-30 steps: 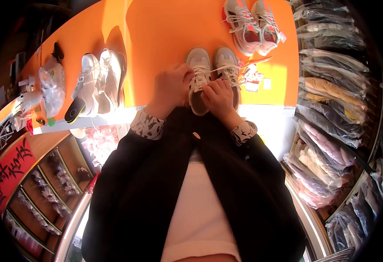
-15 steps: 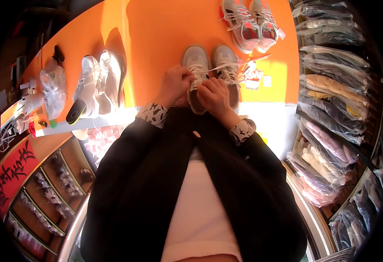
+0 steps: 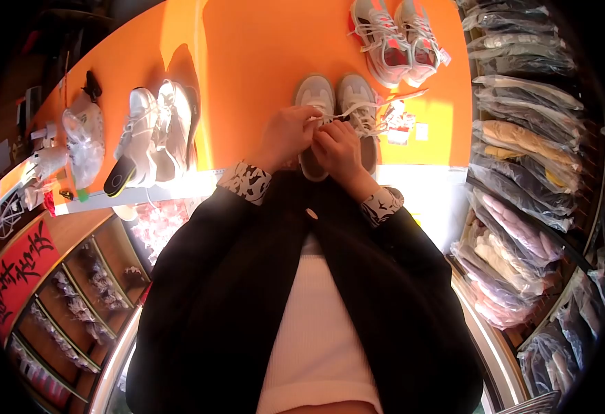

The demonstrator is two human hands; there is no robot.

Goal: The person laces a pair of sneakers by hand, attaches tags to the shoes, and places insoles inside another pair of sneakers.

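A pair of white-and-grey sneakers sits on the orange table, toes pointing away from me: the left sneaker (image 3: 315, 90) under my hands and the right sneaker (image 3: 355, 88) beside it. A white shoelace (image 3: 347, 108) runs from the left sneaker across the right one, its end trailing to the right. My left hand (image 3: 290, 134) pinches the lace over the left sneaker's eyelets. Fingers curled, my right hand (image 3: 340, 148) is closed on the lacing just beside it. The fingers of both hands nearly meet and hide the pinched part of the lace.
Grey-and-red sneakers (image 3: 392, 41) stand at the back right of the orange table (image 3: 261, 48), near small tags (image 3: 399, 127). White shoes (image 3: 171, 131) and a plastic-wrapped item (image 3: 84, 138) are on the left. Bagged clothes (image 3: 523, 145) fill the right-hand rack; shelves (image 3: 75, 303) stand lower left.
My left hand has moved right and slightly up, close to my right hand. The left sneaker has shifted a little to the right. My right hand stays nearly in place.
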